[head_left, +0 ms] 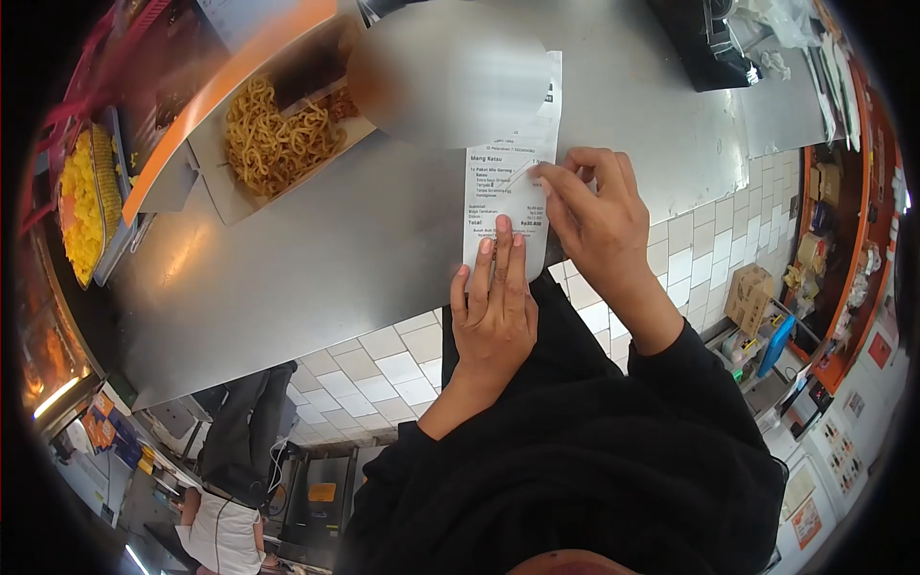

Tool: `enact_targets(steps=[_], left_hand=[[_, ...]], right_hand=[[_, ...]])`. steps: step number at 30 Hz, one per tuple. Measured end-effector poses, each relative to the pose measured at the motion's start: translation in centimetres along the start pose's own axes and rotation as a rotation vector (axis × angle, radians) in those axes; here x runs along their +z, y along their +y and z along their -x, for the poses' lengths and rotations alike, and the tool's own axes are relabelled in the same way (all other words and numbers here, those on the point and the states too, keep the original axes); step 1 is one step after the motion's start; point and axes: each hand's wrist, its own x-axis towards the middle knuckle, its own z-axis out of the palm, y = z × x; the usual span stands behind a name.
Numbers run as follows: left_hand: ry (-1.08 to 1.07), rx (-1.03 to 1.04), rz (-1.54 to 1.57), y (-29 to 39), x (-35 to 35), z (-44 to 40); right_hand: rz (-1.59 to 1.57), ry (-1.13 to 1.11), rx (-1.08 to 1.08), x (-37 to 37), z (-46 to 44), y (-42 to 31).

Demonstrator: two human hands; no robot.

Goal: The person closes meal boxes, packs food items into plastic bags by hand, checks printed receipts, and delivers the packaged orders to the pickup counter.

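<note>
A long printed receipt (505, 201) lies on the steel counter in front of me. My left hand (494, 311) rests on its lower end, fingers stretched out and flat against the paper. At the receipt's right edge, my right hand (599, 206) has its thumb and index finger drawn together in a pinch. A faint thin line crosses the print by those fingertips; whether they hold it, or the paper, I cannot make out. A blurred patch covers the receipt's upper part. Left of it, an open box holds fried noodles (268, 139).
The steel counter (383, 259) ends at a front edge above a tiled floor (383, 359). Yellow shredded food (86, 206) fills a container at far left. Black equipment (704, 43) stands at the back right. Orange shelves (862, 192) line the right side. A person in white (220, 532) is at lower left.
</note>
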Motion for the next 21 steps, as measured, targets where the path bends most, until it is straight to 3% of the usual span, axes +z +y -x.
enact_targets(steps=[6, 10, 14, 17, 21], left_hand=[[-0.008, 0.010, 0.000, -0.2, -0.2, 0.0], [-0.032, -0.025, 0.042, 0.5, -0.7, -0.5], [-0.019, -0.042, 0.099, 1.7, -0.9, -2.3], [0.002, 0.006, 0.413, 1.7, -1.3, -4.2], [0.243, 0.054, 0.462, -2.9, -4.4, -5.5]], right_hand=[[-0.130, -0.098, -0.049, 0.0, 0.4, 0.1], [-0.056, -0.044, 0.022, -0.7, -0.7, 1.3], [0.015, -0.097, -0.079, -0.6, -2.6, 2.5], [0.086, -0.089, -0.077, -1.0, -3.6, 4.0], [0.151, -0.043, -0.075, -2.0, -4.9, 4.9]])
